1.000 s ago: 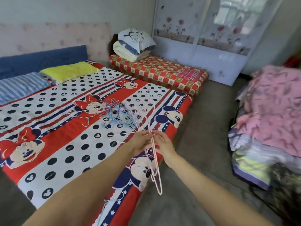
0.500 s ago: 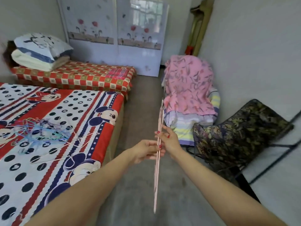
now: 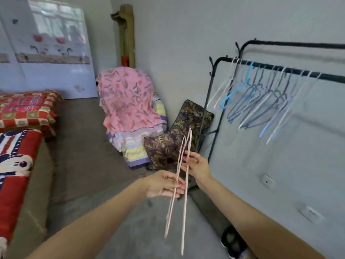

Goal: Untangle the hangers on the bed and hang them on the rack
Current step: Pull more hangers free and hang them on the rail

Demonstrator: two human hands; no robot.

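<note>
Head view, centre of the frame: both hands pinch pale pink hangers (image 3: 183, 186), thin wire-like ones seen nearly edge-on. The left hand (image 3: 164, 184) grips one between thumb and fingers low down; the right hand (image 3: 196, 166) pinches the other a little higher, so the two stand just apart, hooks up. They look freed from each other, though blur hides whether the lower ends still cross.

This seems to be the carrying step, with hanging next. That calls for lifting one hook to the front bar of the black metal rack (image 3: 280, 69) at upper right, into a gap among the slim white, blue and purple hangers (image 3: 261, 101) already there.

At left edge lies the bed (image 3: 13, 165) with its red cartoon-print cover; no hanger pile shows on it.
</note>
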